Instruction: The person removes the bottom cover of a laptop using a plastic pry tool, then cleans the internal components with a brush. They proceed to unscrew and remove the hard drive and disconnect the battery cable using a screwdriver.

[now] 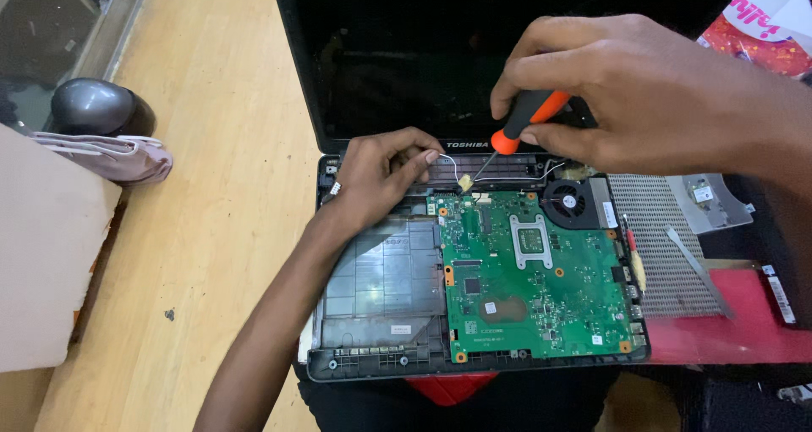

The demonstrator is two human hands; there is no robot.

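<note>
An opened laptop (381, 280) lies on a wooden table, its keyboard removed and a green circuit board (533, 271) exposed, with a small round fan (567, 202) at the board's upper right. My right hand (643, 93) grips a screwdriver with an orange and black handle (524, 121); its thin tip points down at the board's top edge near the hinge. My left hand (381, 174) rests on the laptop's upper left corner and pinches a thin white wire (448, 159) between finger and thumb. The dark screen (397, 60) stands upright behind.
A grey mesh sheet (660, 254) and a small metal part (710, 199) lie right of the laptop on a red mat (736, 330). A colourful packet (761, 26) is at top right. At left are a dark rounded object (97, 106), a pink cloth and a beige box (42, 254).
</note>
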